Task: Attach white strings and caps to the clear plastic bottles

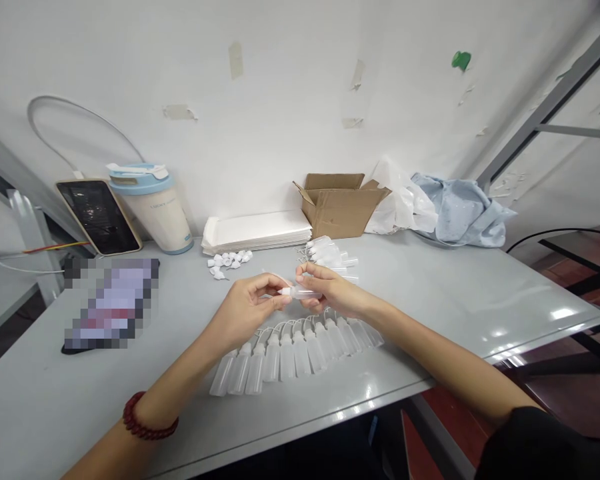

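Between my two hands lies a small translucent squeeze bottle (pixel 304 293), held sideways above the table. My right hand (pixel 325 290) is closed round its body. My left hand (pixel 253 303) pinches the white cap end at the bottle's tip. Just below, a row of similar bottles (pixel 286 353) lies side by side, several with thin white tubes curling from their tops. Behind my right hand sits a second cluster of bottles (pixel 325 250), partly hidden by it. White caps (pixel 230 260) are heaped beyond my left hand.
Along the wall stand a phone (pixel 99 217), a tumbler (pixel 155 213), a stack of white envelopes (pixel 257 230), an open cardboard box (pixel 343 210), a white plastic bag (pixel 400 200) and a light blue cloth (pixel 463 210). A blurred-out device (pixel 113 303) lies at left on the grey table (pixel 190 413).
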`<act>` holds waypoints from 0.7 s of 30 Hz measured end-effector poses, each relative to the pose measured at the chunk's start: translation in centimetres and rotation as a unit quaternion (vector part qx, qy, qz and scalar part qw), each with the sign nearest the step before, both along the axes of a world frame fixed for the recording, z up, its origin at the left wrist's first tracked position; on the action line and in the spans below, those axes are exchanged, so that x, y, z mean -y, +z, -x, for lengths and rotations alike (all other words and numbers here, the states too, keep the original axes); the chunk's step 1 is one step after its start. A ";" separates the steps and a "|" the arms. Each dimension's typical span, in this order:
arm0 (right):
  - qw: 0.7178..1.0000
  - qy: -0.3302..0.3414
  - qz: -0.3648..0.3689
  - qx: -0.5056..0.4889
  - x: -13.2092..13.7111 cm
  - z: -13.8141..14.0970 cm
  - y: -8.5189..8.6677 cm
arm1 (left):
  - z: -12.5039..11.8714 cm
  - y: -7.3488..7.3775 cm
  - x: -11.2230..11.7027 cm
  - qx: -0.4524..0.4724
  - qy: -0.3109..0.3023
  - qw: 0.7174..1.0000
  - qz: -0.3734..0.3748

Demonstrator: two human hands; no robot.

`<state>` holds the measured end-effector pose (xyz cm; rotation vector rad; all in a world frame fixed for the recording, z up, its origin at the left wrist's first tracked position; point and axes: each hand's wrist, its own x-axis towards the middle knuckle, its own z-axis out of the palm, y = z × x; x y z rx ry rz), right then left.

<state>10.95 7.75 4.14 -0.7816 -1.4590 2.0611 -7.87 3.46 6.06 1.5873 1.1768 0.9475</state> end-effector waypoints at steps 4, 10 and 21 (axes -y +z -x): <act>1.000 0.008 -0.014 0.008 0.2 0.1 0.2 | 0.3 -0.1 0.1 -0.006 -0.035 0.999 0.031; 0.993 0.007 -0.097 0.063 0.4 0.2 0.2 | 0.3 0.1 0.2 -0.042 -0.015 0.998 0.048; 0.940 -0.099 -0.300 0.128 0.6 0.4 -0.1 | 0.5 -0.5 -0.3 -0.012 0.066 0.998 0.017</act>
